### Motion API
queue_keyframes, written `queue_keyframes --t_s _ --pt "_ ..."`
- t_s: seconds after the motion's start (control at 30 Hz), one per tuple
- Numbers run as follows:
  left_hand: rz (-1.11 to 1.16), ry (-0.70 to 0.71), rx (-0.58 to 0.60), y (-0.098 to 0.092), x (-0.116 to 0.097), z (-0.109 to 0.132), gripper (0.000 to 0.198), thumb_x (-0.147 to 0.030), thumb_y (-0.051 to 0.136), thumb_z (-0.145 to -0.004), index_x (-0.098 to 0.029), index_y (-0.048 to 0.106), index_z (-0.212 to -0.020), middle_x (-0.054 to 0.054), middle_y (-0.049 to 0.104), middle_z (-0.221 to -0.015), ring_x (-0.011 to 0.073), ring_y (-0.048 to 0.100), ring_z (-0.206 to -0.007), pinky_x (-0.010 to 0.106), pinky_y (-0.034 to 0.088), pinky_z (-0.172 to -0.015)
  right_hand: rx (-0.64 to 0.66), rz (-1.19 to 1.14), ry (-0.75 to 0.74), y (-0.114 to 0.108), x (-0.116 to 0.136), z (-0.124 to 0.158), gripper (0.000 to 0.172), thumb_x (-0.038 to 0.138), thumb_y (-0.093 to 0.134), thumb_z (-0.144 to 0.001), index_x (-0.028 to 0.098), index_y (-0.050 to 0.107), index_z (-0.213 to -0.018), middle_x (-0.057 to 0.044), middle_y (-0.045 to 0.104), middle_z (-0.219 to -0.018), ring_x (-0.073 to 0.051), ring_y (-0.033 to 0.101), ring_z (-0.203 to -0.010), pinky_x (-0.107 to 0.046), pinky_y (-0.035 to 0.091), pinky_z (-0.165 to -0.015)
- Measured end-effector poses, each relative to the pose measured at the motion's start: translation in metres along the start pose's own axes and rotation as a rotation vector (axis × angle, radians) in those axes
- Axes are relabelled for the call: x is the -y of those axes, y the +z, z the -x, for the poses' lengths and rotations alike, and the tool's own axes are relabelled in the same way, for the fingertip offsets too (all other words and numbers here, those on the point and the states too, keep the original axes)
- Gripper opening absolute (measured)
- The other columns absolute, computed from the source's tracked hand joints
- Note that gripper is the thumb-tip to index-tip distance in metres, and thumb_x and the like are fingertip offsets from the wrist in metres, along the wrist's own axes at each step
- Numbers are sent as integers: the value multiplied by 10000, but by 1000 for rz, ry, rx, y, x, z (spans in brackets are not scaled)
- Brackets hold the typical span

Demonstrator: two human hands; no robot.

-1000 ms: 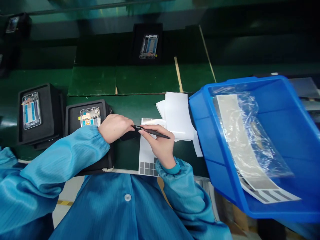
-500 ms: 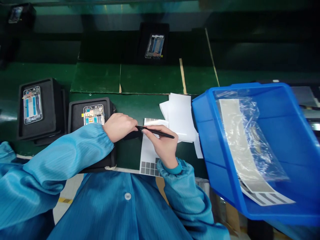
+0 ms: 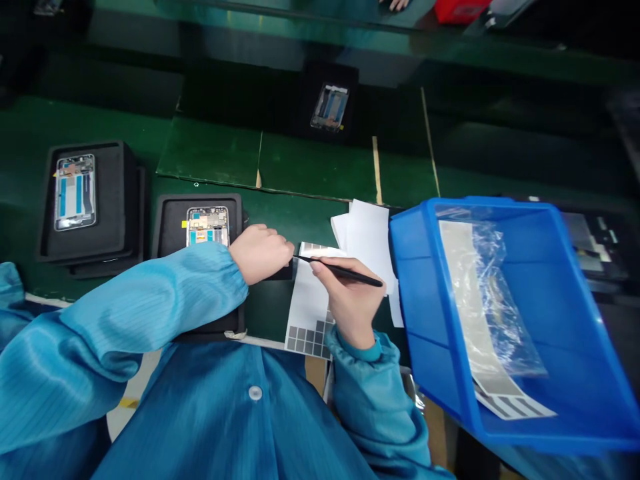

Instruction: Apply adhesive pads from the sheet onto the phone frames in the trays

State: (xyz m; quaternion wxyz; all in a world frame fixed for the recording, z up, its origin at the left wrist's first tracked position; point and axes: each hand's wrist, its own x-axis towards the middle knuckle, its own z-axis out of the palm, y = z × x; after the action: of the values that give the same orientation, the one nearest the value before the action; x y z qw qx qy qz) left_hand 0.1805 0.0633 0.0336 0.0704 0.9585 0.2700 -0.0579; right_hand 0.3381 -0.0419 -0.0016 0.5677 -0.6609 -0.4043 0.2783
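Note:
My right hand grips slim black tweezers, their thin tip pointing left at the fingertips of my left hand. My left hand is closed, knuckles up; what its fingers hold is hidden, though a small dark piece shows just below them. Under my right hand lies a white sticker sheet with grey squares at its lower end. Left of my left hand, an opened phone with its inner parts exposed rests on a black tray, partly covered by my sleeve.
A blue bin at right holds sticker strips and clear plastic. White papers lie beside it. Another phone sits on stacked black trays at left; one more phone lies farther back. Another person's hand shows at the top.
The view has shifted, so most things appear farther right. My right hand has drawn slightly right with the tweezers. A red box and another person's hand have come into view at the top.

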Motion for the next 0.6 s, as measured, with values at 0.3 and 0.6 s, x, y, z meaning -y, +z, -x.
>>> queue_keyframes --t_s 0.3,0.6 --pt "-67 -176 -118 -54 46 71 195 -199 596 -930 -135 677 -1095 98 733 -1060 272 676 -990 388 501 -821 59 -234 130 20 16 -5 163 222 890 -684 213 774 -798 10 729 -670 -134 666 -555 -280 552 -573" --pt "158 -361 -380 -6 71 168 239 -263 536 -972 -152 680 -1126 84 719 -1122 255 634 -1040 423 527 -880 247 -216 221 103 56 8 158 269 883 -704 227 769 -804 22 721 -637 -137 679 -533 -262 573 -529"
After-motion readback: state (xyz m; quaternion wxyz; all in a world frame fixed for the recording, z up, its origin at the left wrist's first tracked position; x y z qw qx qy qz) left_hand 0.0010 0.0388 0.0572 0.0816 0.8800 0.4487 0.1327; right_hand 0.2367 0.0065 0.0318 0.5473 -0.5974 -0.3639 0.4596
